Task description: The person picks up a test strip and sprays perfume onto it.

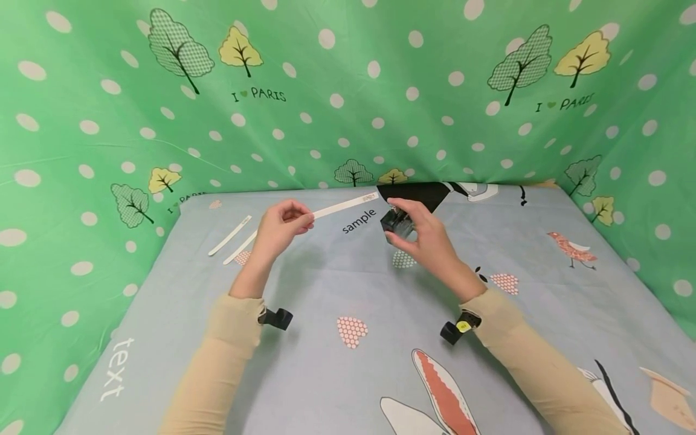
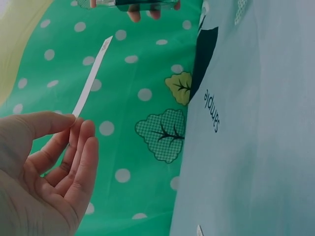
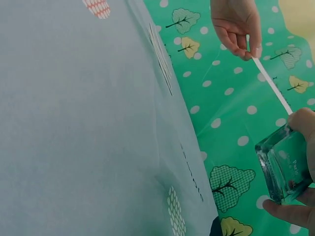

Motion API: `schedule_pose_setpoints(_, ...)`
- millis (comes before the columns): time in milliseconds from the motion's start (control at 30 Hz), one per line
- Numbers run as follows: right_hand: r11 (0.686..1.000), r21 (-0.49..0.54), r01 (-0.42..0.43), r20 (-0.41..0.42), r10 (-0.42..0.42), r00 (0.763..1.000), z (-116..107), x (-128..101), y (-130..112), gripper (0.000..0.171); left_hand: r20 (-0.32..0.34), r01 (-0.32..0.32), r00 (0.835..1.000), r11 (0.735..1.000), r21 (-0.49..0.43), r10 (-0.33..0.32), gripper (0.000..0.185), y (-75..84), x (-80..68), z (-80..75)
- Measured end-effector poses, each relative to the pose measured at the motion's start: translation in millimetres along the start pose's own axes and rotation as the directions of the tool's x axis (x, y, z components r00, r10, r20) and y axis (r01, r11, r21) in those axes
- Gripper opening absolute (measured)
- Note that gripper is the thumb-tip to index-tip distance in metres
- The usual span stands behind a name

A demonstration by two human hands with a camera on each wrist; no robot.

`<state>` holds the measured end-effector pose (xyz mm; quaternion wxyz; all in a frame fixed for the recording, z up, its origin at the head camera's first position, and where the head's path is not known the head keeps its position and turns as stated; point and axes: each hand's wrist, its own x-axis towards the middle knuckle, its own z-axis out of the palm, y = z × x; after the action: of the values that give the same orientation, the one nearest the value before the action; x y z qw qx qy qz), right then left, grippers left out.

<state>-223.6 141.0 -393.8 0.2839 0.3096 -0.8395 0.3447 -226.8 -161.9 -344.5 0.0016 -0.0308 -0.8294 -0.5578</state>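
My left hand (image 1: pixel 283 228) pinches one end of a narrow white paper test strip (image 1: pixel 344 206) between thumb and fingers. The strip points right, and small print marks its far end. In my right hand (image 1: pixel 432 241) is a clear, square-edged glass perfume bottle (image 3: pixel 280 164), gripped between thumb and fingers above the cloth. Part of the bottle is covered by the fingers, and its nozzle is hard to make out. In the left wrist view, a gap separates the strip's tip from the bottle (image 2: pixel 147 5).
Two more white strips, one farther left (image 1: pixel 229 236) and one partly behind my left hand (image 1: pixel 239 249), lie on the table. A grey-blue printed cloth (image 1: pixel 326 380) covers the tabletop. Green dotted curtain fabric (image 1: pixel 348 78) stands at the back and sides.
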Motion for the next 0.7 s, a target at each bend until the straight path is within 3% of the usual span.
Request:
schedule_pose_setpoints(467,0.998,-0.068,0.018,0.003,-0.018,1.0,3.4,2.8,-3.6,0.064,-0.018,-0.047,0.999,0.999,0.024,0.048,0.017,1.2,-1.3,4.9)
schedule_pose_setpoints(700,0.998,-0.053,-0.034,0.018,0.035,0.999,2.6,1.0,-3.7,0.061,-0.016,-0.046,0.999,0.998,0.034,0.047,0.017,-1.2,-0.6,5.3)
